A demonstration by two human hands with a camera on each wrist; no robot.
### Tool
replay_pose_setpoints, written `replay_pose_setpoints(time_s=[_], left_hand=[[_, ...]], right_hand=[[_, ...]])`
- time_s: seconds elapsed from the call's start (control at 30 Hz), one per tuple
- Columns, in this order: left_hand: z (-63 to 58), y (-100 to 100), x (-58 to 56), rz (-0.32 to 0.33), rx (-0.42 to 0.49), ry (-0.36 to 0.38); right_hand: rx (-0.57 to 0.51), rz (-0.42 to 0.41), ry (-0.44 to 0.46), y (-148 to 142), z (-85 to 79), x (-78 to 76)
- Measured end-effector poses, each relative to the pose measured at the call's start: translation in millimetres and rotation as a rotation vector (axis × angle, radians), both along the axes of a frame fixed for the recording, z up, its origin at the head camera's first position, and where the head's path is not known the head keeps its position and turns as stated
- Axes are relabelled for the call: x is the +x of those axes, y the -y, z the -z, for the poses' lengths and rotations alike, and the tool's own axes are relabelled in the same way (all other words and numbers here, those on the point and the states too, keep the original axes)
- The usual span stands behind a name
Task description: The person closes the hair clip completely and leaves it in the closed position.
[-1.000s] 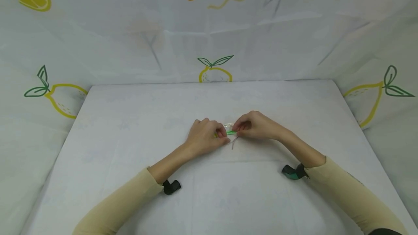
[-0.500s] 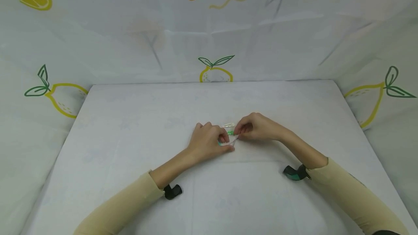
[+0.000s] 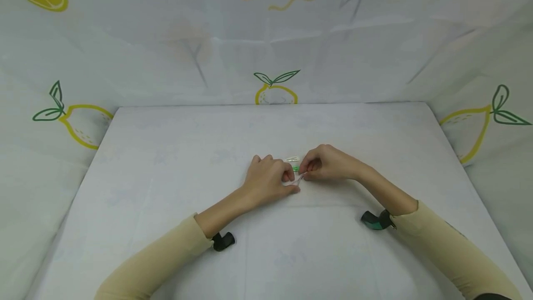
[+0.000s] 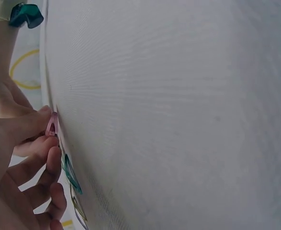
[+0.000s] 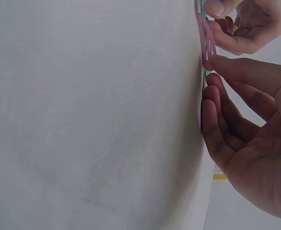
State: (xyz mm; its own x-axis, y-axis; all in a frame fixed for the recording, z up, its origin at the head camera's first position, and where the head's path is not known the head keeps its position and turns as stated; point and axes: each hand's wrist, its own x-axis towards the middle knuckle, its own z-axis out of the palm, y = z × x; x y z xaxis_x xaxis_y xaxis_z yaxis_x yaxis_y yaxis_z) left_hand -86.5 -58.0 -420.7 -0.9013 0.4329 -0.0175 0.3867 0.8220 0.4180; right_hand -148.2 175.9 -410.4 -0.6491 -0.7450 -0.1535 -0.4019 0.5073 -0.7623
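A pink snap hair clip is held low over the white table, between the two hands. In the head view my left hand reaches it from the left; the left wrist view shows the pink clip between its thumb and index finger. At the other end, my right hand pinches the clip, its thumb on the rounded tip in the right wrist view. Just behind the fingers lie a green hair clip and a whitish one. A teal clip lies beside the left fingers.
A yellowish-green clip lies past the teal one in the left wrist view. The white-covered table meets lemon-print sheeting at the back and sides. Dark wrist cameras hang under both sleeves.
My left hand has shifted slightly right and toward the near edge, its thumb now nearer the right hand. It covers the yellow and teal bits seen earlier beside its fingers. The right hand barely moved.
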Motion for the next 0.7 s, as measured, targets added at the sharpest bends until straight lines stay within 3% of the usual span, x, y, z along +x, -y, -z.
replay_pose_setpoints(time_s=[0.33,0.7], left_hand=[[2.3,-2.8,-0.1,0.005,0.023,0.045],[4.7,-4.3,0.3,0.003,0.023,0.036]], right_hand=[[0.019,0.006,0.023,1.0,-0.8,0.4],[0.022,0.014,0.028,1.2,0.3,0.4]])
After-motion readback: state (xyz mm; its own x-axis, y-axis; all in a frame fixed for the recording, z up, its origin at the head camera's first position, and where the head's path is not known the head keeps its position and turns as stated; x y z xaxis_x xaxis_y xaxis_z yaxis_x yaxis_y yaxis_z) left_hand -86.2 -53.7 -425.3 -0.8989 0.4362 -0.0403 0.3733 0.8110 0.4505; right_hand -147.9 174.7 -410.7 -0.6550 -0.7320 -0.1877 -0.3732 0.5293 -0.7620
